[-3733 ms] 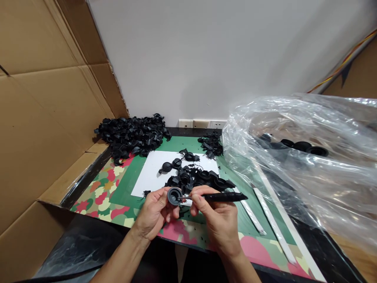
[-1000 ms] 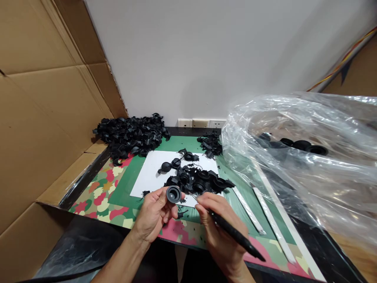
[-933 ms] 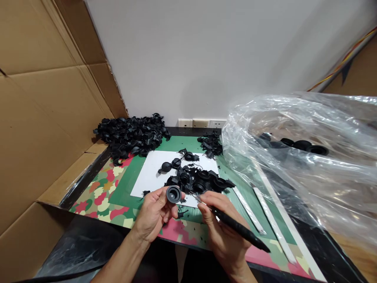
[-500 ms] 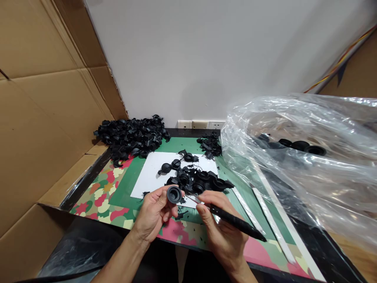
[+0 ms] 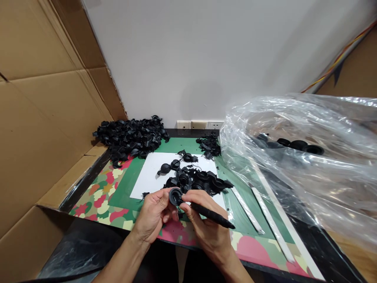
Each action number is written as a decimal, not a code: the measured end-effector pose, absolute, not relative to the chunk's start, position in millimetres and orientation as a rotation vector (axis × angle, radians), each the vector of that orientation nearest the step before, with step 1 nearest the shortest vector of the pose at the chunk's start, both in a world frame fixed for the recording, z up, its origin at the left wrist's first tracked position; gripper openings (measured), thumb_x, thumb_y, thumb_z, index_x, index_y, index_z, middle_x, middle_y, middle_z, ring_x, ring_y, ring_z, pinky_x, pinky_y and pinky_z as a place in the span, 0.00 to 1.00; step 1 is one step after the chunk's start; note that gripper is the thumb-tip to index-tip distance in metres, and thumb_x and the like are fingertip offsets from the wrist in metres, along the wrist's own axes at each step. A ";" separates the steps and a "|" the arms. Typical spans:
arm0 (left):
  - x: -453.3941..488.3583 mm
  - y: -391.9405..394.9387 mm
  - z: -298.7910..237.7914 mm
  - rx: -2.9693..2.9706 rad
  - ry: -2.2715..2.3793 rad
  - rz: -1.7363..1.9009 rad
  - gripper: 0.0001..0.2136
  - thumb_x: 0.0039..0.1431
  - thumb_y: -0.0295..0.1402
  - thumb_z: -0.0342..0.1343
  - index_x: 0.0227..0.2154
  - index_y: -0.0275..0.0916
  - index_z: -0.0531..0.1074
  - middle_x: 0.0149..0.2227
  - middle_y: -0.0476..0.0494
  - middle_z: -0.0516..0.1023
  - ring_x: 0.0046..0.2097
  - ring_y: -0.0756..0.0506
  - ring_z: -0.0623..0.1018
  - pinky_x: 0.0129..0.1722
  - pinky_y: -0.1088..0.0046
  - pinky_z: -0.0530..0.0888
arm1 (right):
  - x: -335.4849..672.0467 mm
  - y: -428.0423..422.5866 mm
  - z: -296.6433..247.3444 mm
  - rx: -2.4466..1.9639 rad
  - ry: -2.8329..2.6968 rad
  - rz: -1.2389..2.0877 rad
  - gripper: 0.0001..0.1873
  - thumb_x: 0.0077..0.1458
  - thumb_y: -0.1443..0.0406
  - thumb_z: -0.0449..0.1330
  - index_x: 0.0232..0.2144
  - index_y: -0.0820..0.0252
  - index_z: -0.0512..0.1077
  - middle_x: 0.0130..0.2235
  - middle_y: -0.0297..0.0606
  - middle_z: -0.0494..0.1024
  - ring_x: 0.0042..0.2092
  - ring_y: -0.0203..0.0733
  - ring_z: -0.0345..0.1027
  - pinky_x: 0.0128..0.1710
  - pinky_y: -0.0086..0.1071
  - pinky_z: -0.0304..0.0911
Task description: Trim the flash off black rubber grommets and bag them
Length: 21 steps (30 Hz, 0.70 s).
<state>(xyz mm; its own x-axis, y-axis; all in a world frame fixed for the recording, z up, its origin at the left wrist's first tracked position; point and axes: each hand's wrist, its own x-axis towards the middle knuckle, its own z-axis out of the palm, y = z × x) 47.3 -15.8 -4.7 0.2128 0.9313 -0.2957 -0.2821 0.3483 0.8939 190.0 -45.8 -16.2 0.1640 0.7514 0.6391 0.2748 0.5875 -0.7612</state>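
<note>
My left hand (image 5: 153, 215) pinches a small round black rubber cap (image 5: 174, 196) between thumb and fingers, held just above the near edge of the white sheet (image 5: 150, 175). My right hand (image 5: 206, 228) grips a black-handled craft knife (image 5: 210, 214), its tip pressed against the cap's right side. Both hands hover over the green cutting mat (image 5: 129, 179). Just behind them on the white sheet lies a small heap of black rubber caps (image 5: 200, 181).
A big pile of black rubber scraps (image 5: 131, 135) sits at the back left, a smaller one (image 5: 209, 145) at the back middle. A crumpled clear plastic bag (image 5: 297, 157) holding black parts fills the right. Cardboard walls (image 5: 41, 118) stand left. White strips (image 5: 250, 208) lie on the mat.
My right hand has moved left and brought the knife tip onto the cap; half a second ago the blade was held apart from it. The left hand has barely moved.
</note>
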 end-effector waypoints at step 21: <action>59.0 -21.2 -3.2 0.767 1.080 1.106 0.23 0.36 0.44 0.71 0.34 0.32 0.81 0.18 0.47 0.75 0.19 0.54 0.68 0.19 0.80 0.63 | 177.2 -48.2 -23.0 -0.912 -1.586 0.155 0.09 0.58 0.75 0.53 0.37 0.61 0.72 0.34 0.44 0.76 0.36 0.41 0.73 0.35 0.33 0.72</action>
